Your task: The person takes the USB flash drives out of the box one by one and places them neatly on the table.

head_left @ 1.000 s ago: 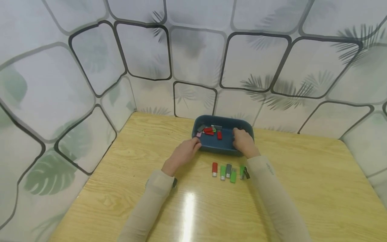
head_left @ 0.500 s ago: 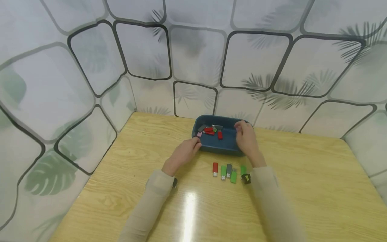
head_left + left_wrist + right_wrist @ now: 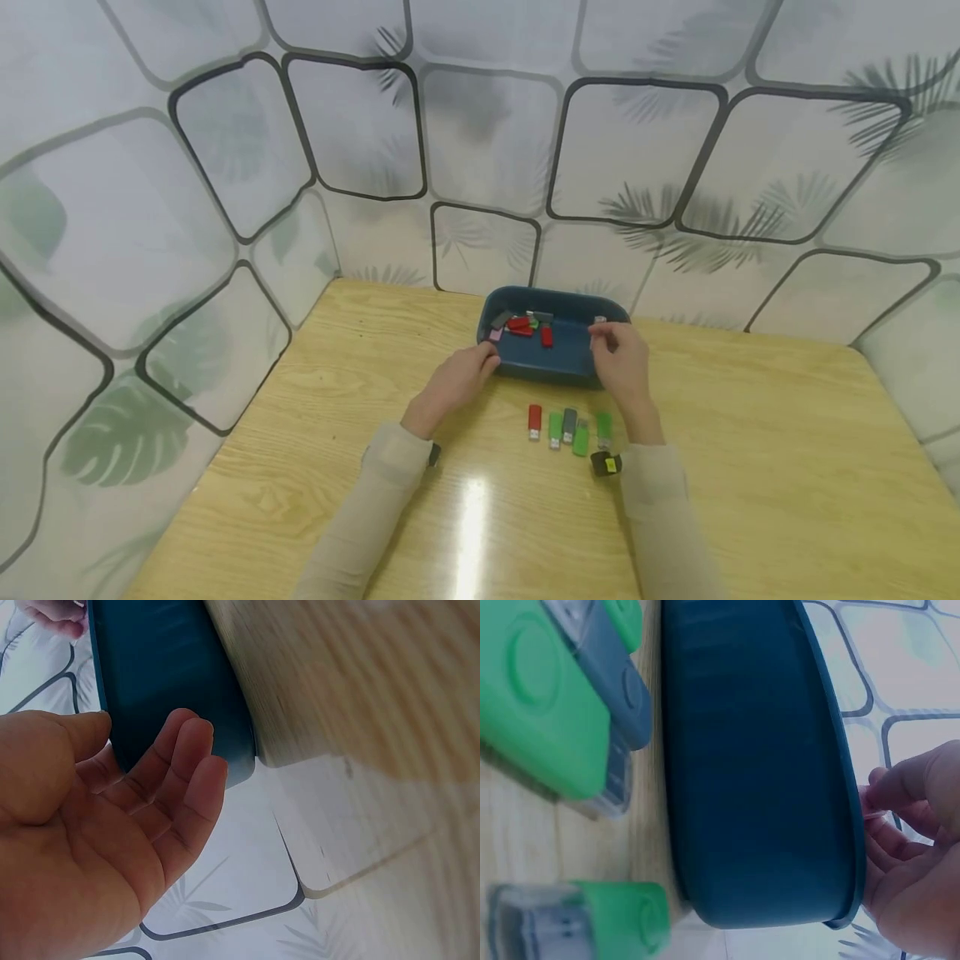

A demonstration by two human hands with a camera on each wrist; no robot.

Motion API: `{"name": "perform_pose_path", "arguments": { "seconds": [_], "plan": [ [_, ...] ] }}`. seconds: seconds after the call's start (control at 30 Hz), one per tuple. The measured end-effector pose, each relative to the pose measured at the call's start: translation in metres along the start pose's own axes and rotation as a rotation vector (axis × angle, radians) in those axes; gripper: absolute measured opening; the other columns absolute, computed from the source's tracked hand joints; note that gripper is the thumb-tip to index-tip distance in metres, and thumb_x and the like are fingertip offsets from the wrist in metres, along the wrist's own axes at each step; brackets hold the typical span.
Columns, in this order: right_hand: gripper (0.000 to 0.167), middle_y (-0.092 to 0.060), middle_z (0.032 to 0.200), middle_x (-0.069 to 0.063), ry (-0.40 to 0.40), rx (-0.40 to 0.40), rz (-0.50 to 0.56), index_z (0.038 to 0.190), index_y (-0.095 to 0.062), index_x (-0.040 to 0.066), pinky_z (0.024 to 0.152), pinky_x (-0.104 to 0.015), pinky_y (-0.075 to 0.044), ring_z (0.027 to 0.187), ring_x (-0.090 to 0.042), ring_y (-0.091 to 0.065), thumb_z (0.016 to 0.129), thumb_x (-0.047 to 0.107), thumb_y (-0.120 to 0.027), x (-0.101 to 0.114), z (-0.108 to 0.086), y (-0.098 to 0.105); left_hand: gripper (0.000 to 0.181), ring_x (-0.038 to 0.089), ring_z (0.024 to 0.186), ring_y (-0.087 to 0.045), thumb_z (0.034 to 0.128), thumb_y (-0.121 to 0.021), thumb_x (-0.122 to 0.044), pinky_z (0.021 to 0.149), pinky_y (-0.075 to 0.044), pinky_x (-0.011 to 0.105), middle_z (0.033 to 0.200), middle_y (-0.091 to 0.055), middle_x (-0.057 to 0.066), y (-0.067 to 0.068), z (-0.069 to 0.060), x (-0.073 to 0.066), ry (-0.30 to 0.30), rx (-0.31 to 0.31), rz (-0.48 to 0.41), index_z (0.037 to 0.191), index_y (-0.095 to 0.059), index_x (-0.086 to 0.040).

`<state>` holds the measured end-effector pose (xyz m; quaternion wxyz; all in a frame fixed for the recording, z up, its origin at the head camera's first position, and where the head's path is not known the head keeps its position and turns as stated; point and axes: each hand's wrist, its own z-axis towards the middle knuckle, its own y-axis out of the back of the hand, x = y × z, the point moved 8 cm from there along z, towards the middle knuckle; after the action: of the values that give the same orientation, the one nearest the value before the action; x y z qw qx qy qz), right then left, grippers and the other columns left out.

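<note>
Your left hand point(image 3: 453, 379) grips the blue tub point(image 3: 547, 372) at its near left corner, in the centre of the frame; in the left wrist view the thumb and first finger meet at the rim, while the other fingers curve loosely before the outer wall; your right hand point(image 3: 627, 367) is at the tub's right end, its thumb and fingers pinching a small pinkish stick point(image 3: 869, 805), mostly hidden; inside the tub, towards its left, lie a heap of red, grey and green memory sticks point(image 3: 517, 322), with a pink one point(image 3: 496, 334) near your left fingers and a single red one point(image 3: 547, 337) a little to the right; on the desk point(image 3: 772, 450), just below the tub in the frame, sit a red stick point(image 3: 535, 421), a grey stick point(image 3: 570, 424) and three green sticks point(image 3: 581, 438), roughly side by side; a patterned wall point(image 3: 487, 142) fills the upper frame.
</note>
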<state>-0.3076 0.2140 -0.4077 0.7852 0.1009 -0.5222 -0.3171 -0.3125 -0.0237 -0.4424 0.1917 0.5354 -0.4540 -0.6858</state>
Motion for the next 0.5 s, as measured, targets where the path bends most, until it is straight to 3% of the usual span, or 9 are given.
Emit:
{"name": "perform_pose_path", "arguments": {
  "seconds": [0.33,0.5],
  "plan": [
    [0.017,-0.067,0.105,-0.024,0.01,-0.032,0.045,0.104,-0.069,-0.005,0.071,-0.012,-0.039,0.081,-0.033,-0.064,0.09,-0.003,-0.06,0.0024,-0.0023,0.0057,0.022,0.018,0.085,-0.062,0.1068,-0.047,-0.023,0.079,-0.053,0.037,0.097,-0.068,0.006,-0.0003,0.0006,0.0001,-0.004,-0.006,-0.01,0.115,-0.061,-0.007],
    [0.022,-0.066,0.111,-0.024,-0.012,-0.023,0.067,0.11,-0.067,-0.005,0.071,-0.008,-0.038,0.083,-0.034,-0.064,0.089,-0.004,-0.062,-0.0005,-0.0043,0.0081,0.024,0.018,0.088,-0.063,0.1071,-0.046,-0.024,0.081,-0.053,0.037,0.099,-0.068,0.006,-0.0018,0.0005,0.0007,0.001,0.002,-0.003,0.116,-0.06,-0.007]
  ]
}}
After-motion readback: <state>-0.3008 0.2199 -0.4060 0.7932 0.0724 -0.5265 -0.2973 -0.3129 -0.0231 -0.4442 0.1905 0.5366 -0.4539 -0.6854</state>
